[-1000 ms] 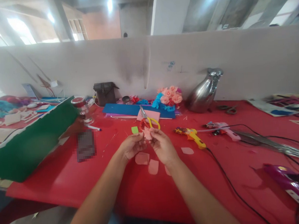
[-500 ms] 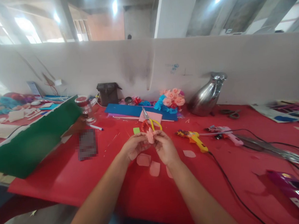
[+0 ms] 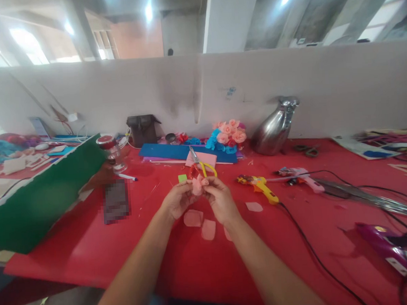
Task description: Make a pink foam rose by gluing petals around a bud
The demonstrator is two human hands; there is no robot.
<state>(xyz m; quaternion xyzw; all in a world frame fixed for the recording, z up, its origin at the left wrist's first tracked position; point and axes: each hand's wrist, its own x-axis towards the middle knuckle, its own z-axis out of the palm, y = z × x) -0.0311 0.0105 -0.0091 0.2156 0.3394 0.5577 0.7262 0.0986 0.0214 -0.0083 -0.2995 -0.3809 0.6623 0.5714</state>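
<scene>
Between my fingertips, above the red table point(image 3: 196, 271), I hold a small pink paper flower point(image 3: 198, 185). My left hand point(image 3: 178, 200) pinches its left side, and my right hand point(image 3: 220, 199) grips the right side. Several cut pink petals lie below, among them one petal point(image 3: 193, 218) and a second petal point(image 3: 208, 229); another is partly covered by my right wrist. A loose petal point(image 3: 254, 206) rests off to the right. Just beyond my hands are scissors point(image 3: 209, 168) with red and yellow handles, lying over a pink sheet point(image 3: 204, 158).
On the right lie a yellow glue gun point(image 3: 265, 189), a pink glue gun point(image 3: 305, 178) and trailing cords. A steel jug point(image 3: 273, 128) stands behind, beside finished paper flowers point(image 3: 231, 133). Leftward are a green board point(image 3: 52, 197), a glass jar point(image 3: 113, 155) and a blurred dark rectangle point(image 3: 115, 200).
The pink flower has turned between my fingers, showing its petals at a different angle. The view has shifted slightly, so the table things appear a little further left.
</scene>
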